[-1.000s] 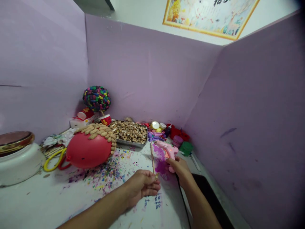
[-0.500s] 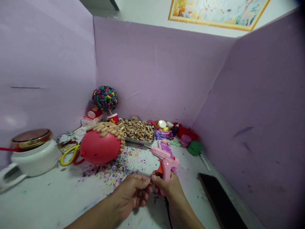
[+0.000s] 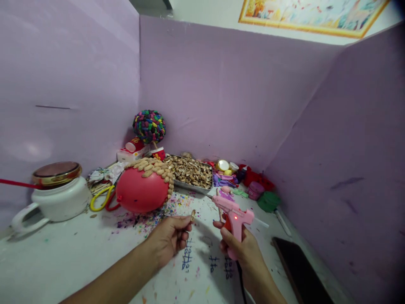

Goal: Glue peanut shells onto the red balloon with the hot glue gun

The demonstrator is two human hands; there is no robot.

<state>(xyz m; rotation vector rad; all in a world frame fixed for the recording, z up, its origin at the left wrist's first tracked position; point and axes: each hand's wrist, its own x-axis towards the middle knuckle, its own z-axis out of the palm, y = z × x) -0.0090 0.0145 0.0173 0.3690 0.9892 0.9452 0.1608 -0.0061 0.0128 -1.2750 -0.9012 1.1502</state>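
Observation:
My left hand [image 3: 169, 240] pinches a small peanut shell piece [image 3: 193, 215] between thumb and fingertips, its hollow side partly showing. My right hand [image 3: 245, 249] is wrapped round the handle of a pink hot glue gun [image 3: 233, 210], whose red light is lit; the nozzle points up and left. A finger lies by the orange-red trigger. Left of the gun, beyond my left hand, a red balloon [image 3: 142, 194] rests on the table, its top and right side covered with rows of peanut shells [image 3: 155, 166]. Behind it stands a metal tray [image 3: 193, 188] full of shells.
On the left are a white mug [image 3: 61, 204] with a gold-rimmed lid and yellow-handled scissors [image 3: 100, 202]. A multicoloured ball [image 3: 149, 126] stands behind the balloon. Clay and small tubs [image 3: 268, 202] lie at back right, near a dark phone [image 3: 299, 268]. Purple panels enclose the table.
My hands have moved apart, the shell piece now showing in my left fingertips. The glue gun has shifted right in view. The whole scene has also slid rightward as the camera turned.

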